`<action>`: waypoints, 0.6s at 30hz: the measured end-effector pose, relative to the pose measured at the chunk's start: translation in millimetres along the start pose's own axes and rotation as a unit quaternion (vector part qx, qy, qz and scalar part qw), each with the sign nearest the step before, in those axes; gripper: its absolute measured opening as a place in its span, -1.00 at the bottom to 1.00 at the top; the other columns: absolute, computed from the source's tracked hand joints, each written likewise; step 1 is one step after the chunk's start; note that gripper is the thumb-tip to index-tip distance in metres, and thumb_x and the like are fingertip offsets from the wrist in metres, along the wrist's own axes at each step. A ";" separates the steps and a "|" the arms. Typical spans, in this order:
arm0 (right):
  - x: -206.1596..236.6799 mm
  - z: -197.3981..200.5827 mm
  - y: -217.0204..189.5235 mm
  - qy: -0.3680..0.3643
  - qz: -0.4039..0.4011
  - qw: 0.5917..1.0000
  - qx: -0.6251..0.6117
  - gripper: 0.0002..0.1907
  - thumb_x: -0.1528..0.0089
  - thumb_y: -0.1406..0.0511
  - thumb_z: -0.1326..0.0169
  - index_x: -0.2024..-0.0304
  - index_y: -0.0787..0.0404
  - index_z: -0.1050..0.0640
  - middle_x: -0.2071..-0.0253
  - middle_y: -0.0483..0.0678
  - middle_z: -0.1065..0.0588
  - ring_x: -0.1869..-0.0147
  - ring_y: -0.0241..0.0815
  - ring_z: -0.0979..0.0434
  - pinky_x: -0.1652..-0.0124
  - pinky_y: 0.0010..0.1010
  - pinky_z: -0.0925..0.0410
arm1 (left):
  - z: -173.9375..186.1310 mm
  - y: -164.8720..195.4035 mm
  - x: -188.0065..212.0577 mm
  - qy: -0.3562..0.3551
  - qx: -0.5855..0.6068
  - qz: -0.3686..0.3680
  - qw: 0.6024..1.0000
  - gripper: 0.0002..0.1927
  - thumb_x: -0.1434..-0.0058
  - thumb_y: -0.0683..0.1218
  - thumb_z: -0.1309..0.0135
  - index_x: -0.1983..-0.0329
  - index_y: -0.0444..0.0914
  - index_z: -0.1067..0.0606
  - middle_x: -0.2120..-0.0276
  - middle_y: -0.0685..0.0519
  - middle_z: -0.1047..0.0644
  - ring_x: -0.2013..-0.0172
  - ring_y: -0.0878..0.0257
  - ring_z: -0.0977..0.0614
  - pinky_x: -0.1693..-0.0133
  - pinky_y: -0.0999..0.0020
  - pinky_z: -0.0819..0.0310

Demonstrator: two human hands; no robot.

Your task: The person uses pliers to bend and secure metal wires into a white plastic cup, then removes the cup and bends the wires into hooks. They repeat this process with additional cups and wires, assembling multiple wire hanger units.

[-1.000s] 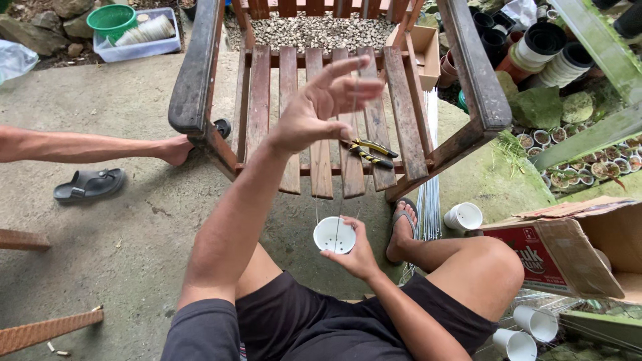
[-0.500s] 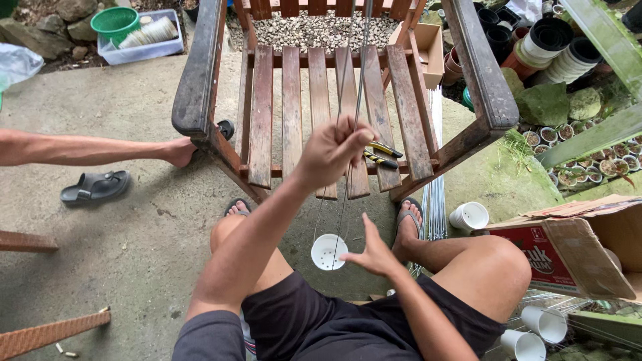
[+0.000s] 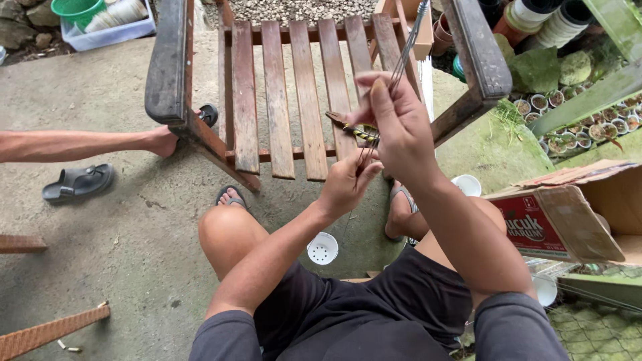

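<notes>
Fingers (image 3: 374, 100) of both hands pinch thin wires (image 3: 401, 57) — above slatted wooden chair (image 3: 281, 93), concrete floor (image 3: 120, 241).

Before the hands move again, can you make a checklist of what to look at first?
1. Right hand pinching the thin wires: ok.
2. Left hand gripping the wires lower down: ok.
3. Small white pot hanging level: cannot tell.
4. Pliers resting within reach on the wooden chair: ok.
5. Wires free of tangles: cannot tell.
</notes>
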State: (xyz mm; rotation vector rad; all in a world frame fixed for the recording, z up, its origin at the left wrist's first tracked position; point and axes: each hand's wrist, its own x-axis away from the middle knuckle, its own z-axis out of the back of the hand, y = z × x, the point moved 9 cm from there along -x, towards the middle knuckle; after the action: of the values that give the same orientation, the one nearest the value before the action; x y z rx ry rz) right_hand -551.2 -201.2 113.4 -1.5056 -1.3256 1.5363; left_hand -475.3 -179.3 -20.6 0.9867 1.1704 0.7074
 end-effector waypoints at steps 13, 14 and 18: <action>1.9 -19.5 9.8 -0.085 -0.005 0.992 -0.093 -0.56 -0.60 0.04 0.24 0.10 0.24 -0.41 0.51 -0.18 -0.23 0.54 -0.48 -0.15 0.50 -0.66 -0.15 | 15.2 39.1 -6.3 -0.055 0.126 -0.073 0.988 -0.82 -0.56 -0.18 0.13 -0.16 -0.30 -0.33 0.19 0.10 -0.43 0.27 0.39 -0.47 0.22 0.50 -0.43; 1.4 -26.0 -2.0 -0.110 0.036 0.993 -0.007 -0.54 -0.59 0.03 0.26 0.07 0.27 -0.42 0.39 -0.10 -0.31 0.37 -0.37 -0.26 0.33 -0.57 -0.23 | 16.9 43.4 -2.9 -0.030 0.089 -0.107 0.990 -0.81 -0.60 -0.15 0.16 -0.17 -0.30 -0.35 0.19 0.10 -0.42 0.26 0.38 -0.45 0.23 0.51 -0.39; -14.3 -41.0 -54.1 -0.163 0.216 0.906 0.326 -0.47 -0.63 0.04 0.38 -0.25 0.36 -0.35 -0.08 0.18 -0.39 -0.24 0.00 -0.40 -0.26 -0.21 -0.32 | 24.3 15.3 1.3 0.001 0.131 -0.006 0.991 -0.69 -0.59 -0.03 0.21 -0.23 -0.28 -0.39 0.44 0.26 -0.27 0.46 0.51 -0.25 0.44 0.60 -0.13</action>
State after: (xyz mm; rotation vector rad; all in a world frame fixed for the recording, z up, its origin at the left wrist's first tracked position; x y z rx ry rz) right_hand -521.2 -187.5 174.4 -1.1678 -0.5176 2.3004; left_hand -451.0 -177.9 -5.4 1.1959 1.2922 0.5547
